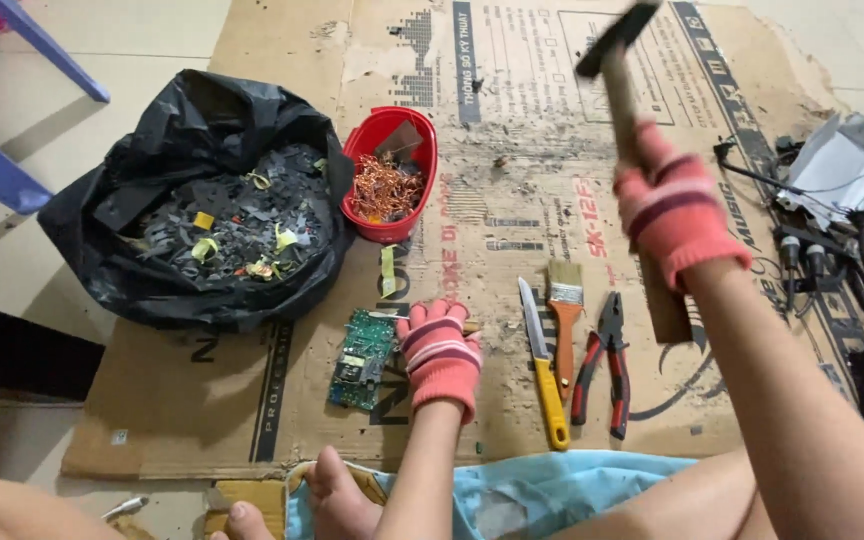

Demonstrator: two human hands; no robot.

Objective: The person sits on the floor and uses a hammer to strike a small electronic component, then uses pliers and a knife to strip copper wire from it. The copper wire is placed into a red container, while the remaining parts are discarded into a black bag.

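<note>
A wooden-handled hammer with a dark metal head (pixel 616 60) is held raised in the right hand (pixel 674 208), which is covered by a pink knitted glove with a darker stripe. The grip of this hand is wrapped tightly around the lower part of the handle, with the head tilted up and to the left, high above the flattened brown cardboard sheet (pixel 512 150) spread on the floor.

The left hand (pixel 438 350), gloved the same way, is pressed down on the cardboard. Its grip is closed around a small tool with a wooden end, seen only partly at the fingers, so what exactly is pinched cannot be told. A green rectangular circuit board (pixel 361 360) lies flat just beside this hand, to its left, touching or nearly touching the fingertips. The hammer is held well apart from the board, up and to the right.

To the right of the left hand, a knife with a yellow handle (pixel 544 365), a paintbrush with an orange handle (pixel 564 310) and pliers with red and black handles (pixel 604 365) are laid side by side. Beyond the board, a red plastic basket filled with copper wire (pixel 389 180) is set against a black plastic bag of dark scrap pieces (pixel 202 200). A tangle of black cables (pixel 842 250) is seen at the far right.
</note>
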